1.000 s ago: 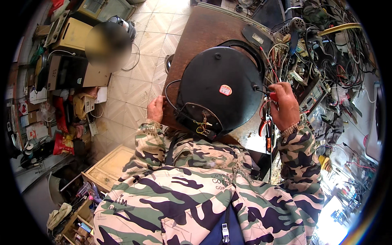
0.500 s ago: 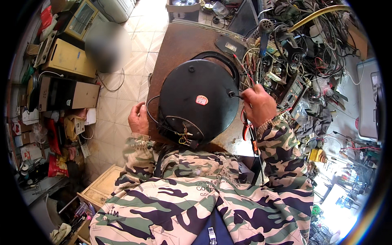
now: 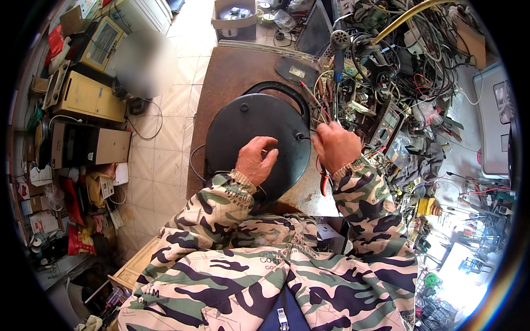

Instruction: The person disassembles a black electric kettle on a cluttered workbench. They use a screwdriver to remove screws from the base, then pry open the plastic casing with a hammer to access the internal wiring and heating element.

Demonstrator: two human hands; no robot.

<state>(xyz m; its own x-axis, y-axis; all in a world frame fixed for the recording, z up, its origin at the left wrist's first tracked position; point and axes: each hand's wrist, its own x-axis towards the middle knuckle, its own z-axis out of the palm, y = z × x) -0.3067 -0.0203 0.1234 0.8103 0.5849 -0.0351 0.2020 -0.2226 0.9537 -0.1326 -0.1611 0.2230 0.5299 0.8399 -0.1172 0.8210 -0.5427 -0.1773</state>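
Note:
A round black appliance lies flat on a brown worktable, its broad smooth face up and a curved handle at its far side. My right hand is closed around a tool like a screwdriver, whose handle is hidden in the fist. Its thin shaft reaches a recessed screw hole at the disc's right edge. Over the disc's middle is my left hand, thumb and fingers apart and nothing in it; whether it touches the surface I cannot tell. Red-handled pliers lie below my right hand.
A multimeter and a red-tipped test probe lie among tangled cables on the right. A flat black part rests at the table's far end. Beyond it stands a cardboard box. Cabinets line the left.
My left hand has come from beside the disc's left edge to over its middle. My right hand stays at the same screw hole with the tool. The whole view has shifted slightly.

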